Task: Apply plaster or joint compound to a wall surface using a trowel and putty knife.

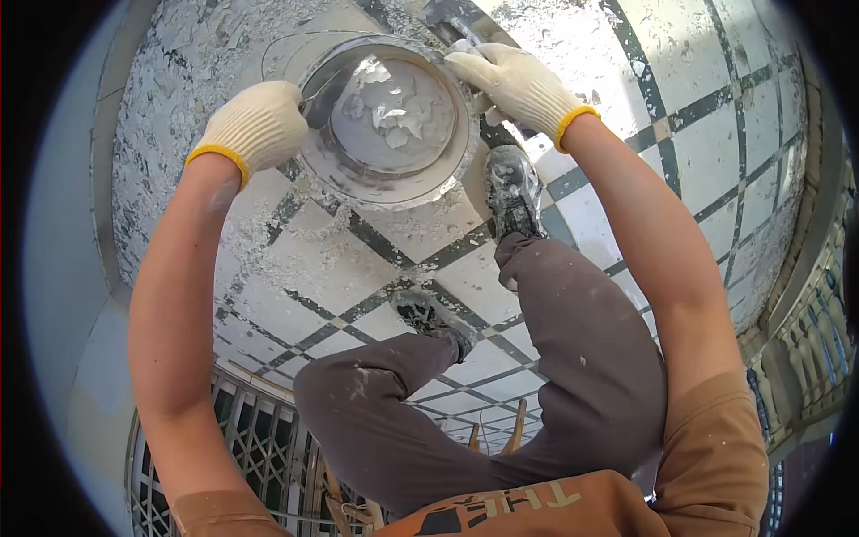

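Cream-gloved w/ a yellow cuff, the L hand (255, 125) was clenched on a thin metal scraper (333, 93), its blade slanting over the bucket's L side. R hand (514, 85), same glove type, was wrapped round the grip of a flat trowel (501, 29), just beyond the rim on the R; the grip was mostly hidden by fingers.

Btwn them sat the round bucket (380, 190), upright on the floor, holding grey paste (394, 125) w/ whitish lumps on top. Its wire handle (300, 36) arced out at upper L.

Further out: R shoe (514, 192) right by the bucket, L shoe (434, 322) further back, both w/ pale smears. Grey-brown trousers (591, 340), knees bent; orange-brown tee (555, 497). Floor (707, 152) was pale tile w/ dark strips, white flakes thickest upper L. Metal lattice gate (268, 438) lower L, balusters (819, 336) far R, pale wall (63, 224) far L.
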